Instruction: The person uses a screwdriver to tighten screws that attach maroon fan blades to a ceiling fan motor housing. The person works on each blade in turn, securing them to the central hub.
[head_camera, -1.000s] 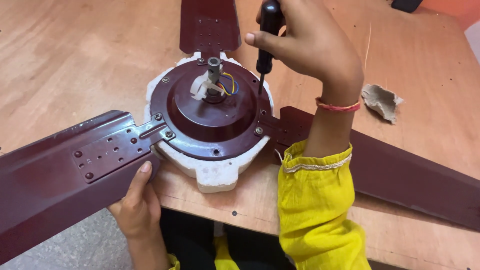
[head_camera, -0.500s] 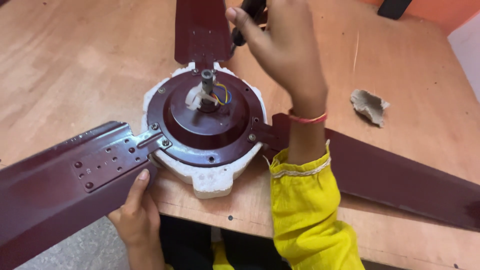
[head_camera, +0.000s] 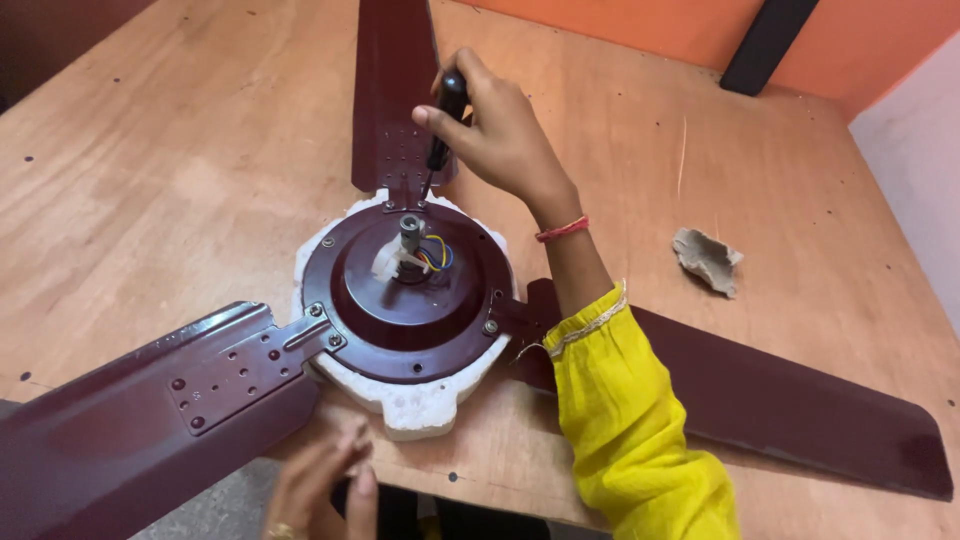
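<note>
Two hands working. Right hand (head_camera: 505, 140) fingers wrapped round a black screwdriver (head_camera: 441, 125), tip down at the far blade bracket of the ceiling fan (head_camera: 405, 300). Left hand (head_camera: 320, 490), fingers loosely curled, empty, at the worktop (head_camera: 150, 170) edge below the fan's white foam base, likely for steadying.

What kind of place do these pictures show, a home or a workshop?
Probably a small repair workshop, though a home is possible. A maroon ceiling fan lies on a bare plywood table marked with holes, the right hand works a screwdriver on it, and the walls are plain orange.
</note>
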